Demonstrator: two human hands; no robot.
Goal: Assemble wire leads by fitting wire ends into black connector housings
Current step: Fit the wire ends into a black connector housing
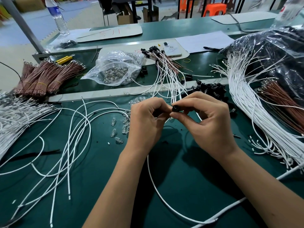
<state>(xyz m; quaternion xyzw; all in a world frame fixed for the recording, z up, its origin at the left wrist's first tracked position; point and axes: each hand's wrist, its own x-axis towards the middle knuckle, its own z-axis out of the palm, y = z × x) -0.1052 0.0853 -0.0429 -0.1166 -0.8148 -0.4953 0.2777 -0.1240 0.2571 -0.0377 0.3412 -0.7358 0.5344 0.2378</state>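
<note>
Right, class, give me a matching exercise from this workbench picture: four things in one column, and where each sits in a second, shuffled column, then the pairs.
Things
1. black connector housing
2. water bottle
3. brown wire bundles
4. bag of small bulbs

Places
A. far left corner of the bench, standing upright
B. pinched between the left hand and right hand
C. middle of the bench, beyond the hands
D. left side, tied with yellow bands

Pairs: 1-B, 2-A, 3-D, 4-C
</note>
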